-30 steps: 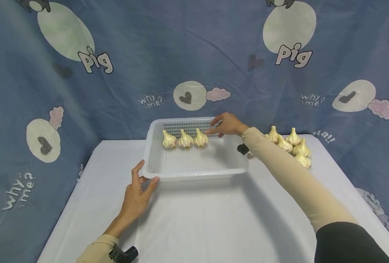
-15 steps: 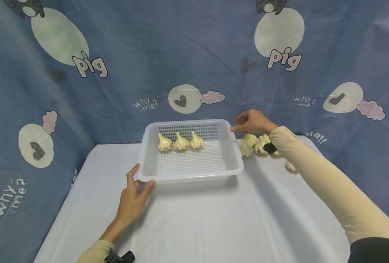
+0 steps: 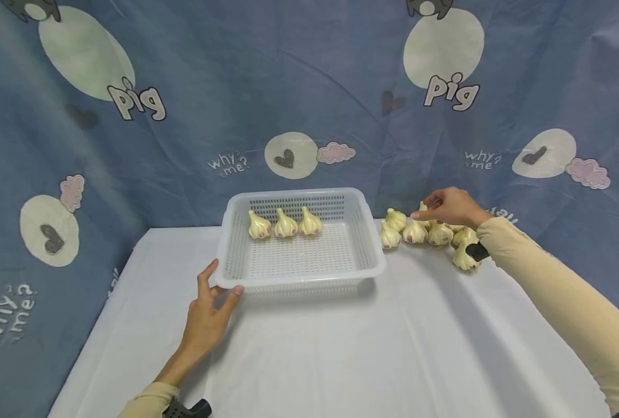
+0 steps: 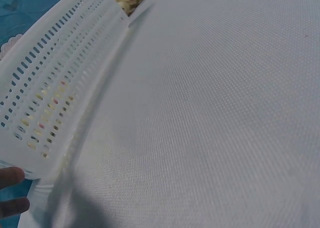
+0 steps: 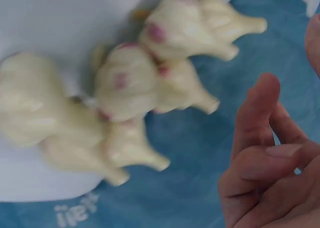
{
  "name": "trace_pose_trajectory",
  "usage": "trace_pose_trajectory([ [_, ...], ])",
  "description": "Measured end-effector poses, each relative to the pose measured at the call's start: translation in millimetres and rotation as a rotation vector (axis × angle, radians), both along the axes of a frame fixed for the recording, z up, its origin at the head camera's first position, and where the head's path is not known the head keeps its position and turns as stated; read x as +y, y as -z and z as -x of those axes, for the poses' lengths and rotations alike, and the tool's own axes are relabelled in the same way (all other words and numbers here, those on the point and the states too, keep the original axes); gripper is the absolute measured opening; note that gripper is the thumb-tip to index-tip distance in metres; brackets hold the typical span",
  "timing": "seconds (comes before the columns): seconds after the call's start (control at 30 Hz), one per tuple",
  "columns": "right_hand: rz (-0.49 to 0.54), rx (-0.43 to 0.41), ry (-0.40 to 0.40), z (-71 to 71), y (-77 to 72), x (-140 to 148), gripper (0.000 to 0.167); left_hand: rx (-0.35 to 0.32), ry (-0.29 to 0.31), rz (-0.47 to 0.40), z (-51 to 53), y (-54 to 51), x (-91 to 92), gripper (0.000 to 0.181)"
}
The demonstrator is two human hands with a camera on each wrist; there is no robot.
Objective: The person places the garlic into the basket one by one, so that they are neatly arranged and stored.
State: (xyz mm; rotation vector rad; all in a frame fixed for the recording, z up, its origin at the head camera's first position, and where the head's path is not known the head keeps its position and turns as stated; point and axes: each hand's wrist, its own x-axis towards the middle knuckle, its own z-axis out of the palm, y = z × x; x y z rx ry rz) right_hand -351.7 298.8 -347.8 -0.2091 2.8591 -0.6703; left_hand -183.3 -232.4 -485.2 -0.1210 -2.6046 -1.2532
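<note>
In the head view, my left hand (image 3: 203, 325) holds the near-left corner of a white perforated plastic basket (image 3: 299, 278), thumb at the front rim and fingers at the left side. Inside, along the back, stand three garlic bulbs (image 3: 285, 224) in a row. My right hand (image 3: 453, 206) hovers over more garlic bulbs (image 3: 415, 232) clustered right of the basket. Its fingers are loosely bent with nothing between them in the right wrist view, apart from the nearby garlic (image 5: 125, 82). The left wrist view catches two left fingertips (image 4: 11, 178) beside the basket wall (image 4: 50, 72).
A white cloth covers the table (image 3: 315, 348). Behind it hangs a blue printed curtain (image 3: 210, 116), close to the table's back edge. The loose garlic lies near that back edge, the closest bulbs right beside the basket's right wall.
My right hand has left the inside of the basket and moved right, over the garlic cluster. The left hand keeps its place on the corner. The view has shifted slightly.
</note>
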Motion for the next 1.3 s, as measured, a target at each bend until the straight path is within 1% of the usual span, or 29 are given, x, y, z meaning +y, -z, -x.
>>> trace_pose_trajectory([
  [0.23, -0.069, 0.027, 0.063, -16.9, 9.3, 43, 0.079, -0.006, -0.001, -0.002, -1.6, -1.6, -1.6, 0.081],
  [0.4, -0.068, -0.011, 0.074, -28.5, 16.4, 69, 0.072, -0.007, -0.004, 0.004, -1.6, -3.5, -0.8, 0.08],
  [0.53, -0.045, -0.08, 0.076, -35.9, 27.0, 85, 0.069, -0.014, -0.009, 0.005, -1.3, -3.2, -0.8, 0.08],
  [0.67, -0.024, -0.168, 0.066, -42.7, 37.5, 95, 0.071, -0.019, -0.018, 0.003, -1.4, -3.4, -1.3, 0.08],
  [0.77, -0.003, -0.204, 0.07, -47.6, 45.6, 100, 0.071, -0.02, -0.012, 0.001, -1.8, -3.6, -1.0, 0.08],
  [0.9, 0.02, -0.192, 0.074, -51.9, 56.4, 106, 0.069, -0.015, -0.008, 0.003, -2.6, -3.7, 0.1, 0.081],
  [1.07, 0.004, -0.157, 0.049, -55.6, 66.4, 113, 0.068, -0.016, -0.011, 0.002, -3.6, -4.1, 1.3, 0.08],
  [1.17, -0.002, -0.151, 0.042, -56.6, 69.8, 115, 0.067, -0.017, -0.011, -0.005, -3.6, -4.7, 2.3, 0.08],
  [1.3, -0.014, -0.165, 0.028, -56.7, 71.5, 118, 0.066, -0.024, -0.009, -0.013, -3.3, -4.5, 3.7, 0.081],
])
